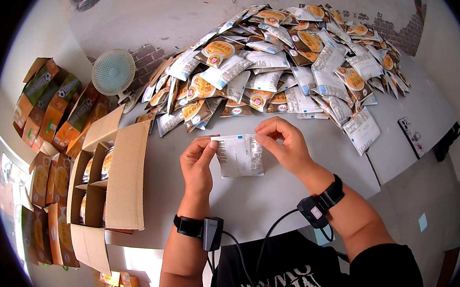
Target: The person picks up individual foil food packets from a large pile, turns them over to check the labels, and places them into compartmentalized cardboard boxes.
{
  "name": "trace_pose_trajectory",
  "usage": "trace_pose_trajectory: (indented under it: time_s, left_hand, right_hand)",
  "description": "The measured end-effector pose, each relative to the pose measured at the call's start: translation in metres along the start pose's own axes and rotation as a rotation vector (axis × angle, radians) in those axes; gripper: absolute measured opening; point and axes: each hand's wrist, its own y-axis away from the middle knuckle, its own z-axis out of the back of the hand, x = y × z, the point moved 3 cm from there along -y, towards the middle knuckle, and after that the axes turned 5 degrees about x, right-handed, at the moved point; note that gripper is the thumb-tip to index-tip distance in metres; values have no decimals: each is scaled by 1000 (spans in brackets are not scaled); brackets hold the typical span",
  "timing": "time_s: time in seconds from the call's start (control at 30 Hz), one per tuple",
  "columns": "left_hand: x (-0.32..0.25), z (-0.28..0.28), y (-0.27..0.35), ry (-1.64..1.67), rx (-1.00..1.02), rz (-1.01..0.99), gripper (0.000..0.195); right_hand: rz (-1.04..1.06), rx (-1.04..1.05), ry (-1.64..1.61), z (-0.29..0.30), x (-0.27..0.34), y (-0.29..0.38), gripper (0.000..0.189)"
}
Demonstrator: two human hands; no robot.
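A printed white plastic pouch (239,158) hangs between my two hands, a little above the grey table (167,179). My left hand (199,157) pinches its upper left corner between thumb and fingers. At the upper right corner, my right hand (284,143) grips the pouch the same way. The side facing me bears small print and a blue mark near the top edge. Beyond my hands lies a large heap of similar pouches (267,62), some showing white backs and others brown-and-orange fronts.
An open cardboard box (127,176) with dividers stands at the left, pouches in its compartments. Behind it are a desk fan (113,72) and stacked orange cartons (49,103). A phone (411,137) lies at the right. A cable (265,242) runs from my wrist devices.
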Motion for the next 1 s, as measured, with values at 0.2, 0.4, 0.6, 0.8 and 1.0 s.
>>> trace_pose_trajectory:
  time_s: [0.2, 0.4, 0.6, 0.8, 1.0]
  left_hand:
    - [-7, 0, -1, -45, 28, -63, 8]
    - [-21, -6, 0, -367, 41, -288, 4]
    - [-23, -12, 1, -467, 37, -349, 5]
    - [-24, -12, 2, -473, 46, -302, 5]
    - [-14, -6, 1, -312, 38, -164, 6]
  right_hand:
    - [53, 59, 38, 1, 11, 2, 9]
    - [2, 49, 68, 5, 11, 0, 11]
    - [0, 21, -41, 9, 2, -2, 14]
    - [-67, 55, -126, 11, 1, -2, 9]
    - [-106, 54, -163, 11, -3, -4, 11]
